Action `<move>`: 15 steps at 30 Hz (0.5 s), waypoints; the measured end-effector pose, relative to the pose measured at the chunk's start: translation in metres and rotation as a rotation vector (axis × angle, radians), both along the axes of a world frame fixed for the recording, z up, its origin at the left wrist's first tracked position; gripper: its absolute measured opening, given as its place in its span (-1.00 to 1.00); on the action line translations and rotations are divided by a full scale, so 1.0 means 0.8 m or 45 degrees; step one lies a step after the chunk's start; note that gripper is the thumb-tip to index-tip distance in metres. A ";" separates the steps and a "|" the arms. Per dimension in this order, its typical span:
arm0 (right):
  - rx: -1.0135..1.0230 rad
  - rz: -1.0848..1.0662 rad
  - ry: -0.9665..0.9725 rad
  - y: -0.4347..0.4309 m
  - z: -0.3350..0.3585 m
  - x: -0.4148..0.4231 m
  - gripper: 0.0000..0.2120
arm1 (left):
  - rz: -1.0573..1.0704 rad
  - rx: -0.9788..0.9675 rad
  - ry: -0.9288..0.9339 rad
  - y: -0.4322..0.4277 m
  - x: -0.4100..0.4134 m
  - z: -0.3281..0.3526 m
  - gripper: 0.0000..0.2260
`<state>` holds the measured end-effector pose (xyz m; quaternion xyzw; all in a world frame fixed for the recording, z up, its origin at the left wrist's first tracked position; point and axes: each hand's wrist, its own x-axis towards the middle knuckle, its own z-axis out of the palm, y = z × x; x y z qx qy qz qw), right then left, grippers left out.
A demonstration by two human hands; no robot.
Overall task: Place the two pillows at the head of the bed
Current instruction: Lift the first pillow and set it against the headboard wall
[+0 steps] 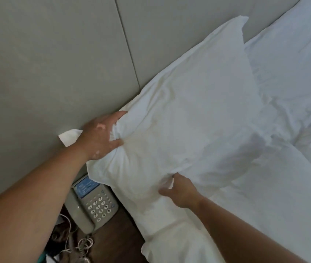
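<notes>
A white pillow (187, 111) leans against the grey padded headboard (59, 54) at the near end of the bed. My left hand (101, 137) grips the pillow's left corner, bunching the fabric. My right hand (181, 190) pinches its lower edge, fingers tucked under the cloth. A second white pillow (293, 54) lies beyond it to the right, also along the headboard. The bed (264, 215) is covered in white, wrinkled linen.
A beige desk telephone (92, 204) with a keypad sits on a dark wooden bedside table (116, 238) left of the mattress, with coiled and loose cords (82, 243) beside it. A white fabric corner (69, 136) sticks out behind my left wrist.
</notes>
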<state>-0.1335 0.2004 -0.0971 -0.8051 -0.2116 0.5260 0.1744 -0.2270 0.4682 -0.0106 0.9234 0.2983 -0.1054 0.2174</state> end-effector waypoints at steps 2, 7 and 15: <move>0.028 0.333 -0.318 -0.012 0.028 0.040 -0.38 | 0.050 -0.021 -0.040 -0.001 -0.006 -0.004 -0.21; 0.352 0.451 -1.003 0.025 0.124 0.192 -0.32 | 0.228 0.003 -0.004 -0.009 0.007 0.005 -0.04; 0.117 1.161 -1.245 0.174 0.169 0.328 0.20 | 0.372 0.003 0.098 -0.032 0.020 0.000 -0.06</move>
